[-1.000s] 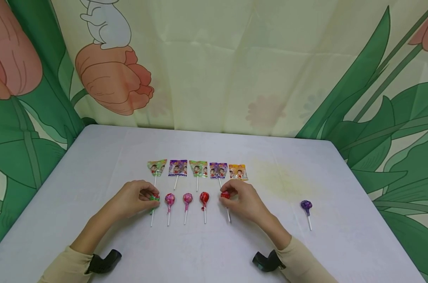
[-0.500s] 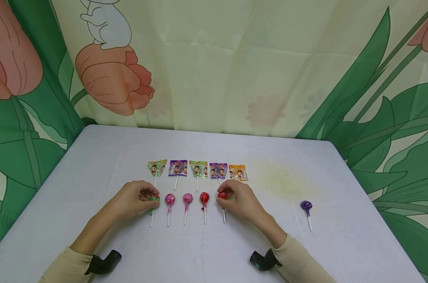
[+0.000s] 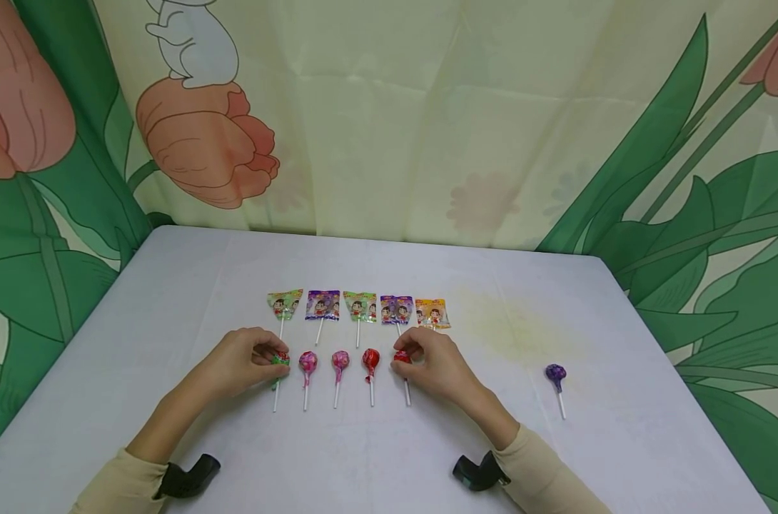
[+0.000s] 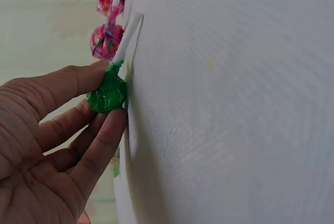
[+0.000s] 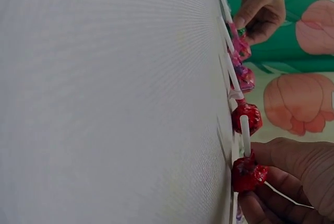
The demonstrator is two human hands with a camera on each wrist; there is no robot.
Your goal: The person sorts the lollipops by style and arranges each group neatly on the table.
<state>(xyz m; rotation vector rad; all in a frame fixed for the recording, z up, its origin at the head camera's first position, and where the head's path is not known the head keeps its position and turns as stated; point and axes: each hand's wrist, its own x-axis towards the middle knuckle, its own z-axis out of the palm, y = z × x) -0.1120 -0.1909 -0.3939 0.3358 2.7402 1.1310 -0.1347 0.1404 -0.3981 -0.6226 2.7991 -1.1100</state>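
My left hand [image 3: 244,359] pinches the wrapped head of a green lollipop [image 4: 107,96] at the left end of the front row. Its white stick points toward me. At the row's right end, my right hand [image 3: 439,363] pinches a red lollipop [image 5: 249,174] by its head between thumb and fingers. Between the hands lie two pink lollipops, the left one [image 3: 308,362] and the right one [image 3: 340,360], then another red lollipop [image 3: 371,359]. Their sticks all point toward me.
Behind runs a row of flat-wrapped lollipops: green [image 3: 285,304], purple [image 3: 322,305], green [image 3: 360,306], purple [image 3: 397,310] and orange [image 3: 432,313]. A dark purple lollipop [image 3: 556,373] lies apart on the right of the white-covered table [image 3: 363,464]. A printed curtain [image 3: 389,128] hangs behind.
My right hand has slid the red lollipop a little to the left, closer to the other red one, and its stick stands straighter. The left hand has stayed in place.
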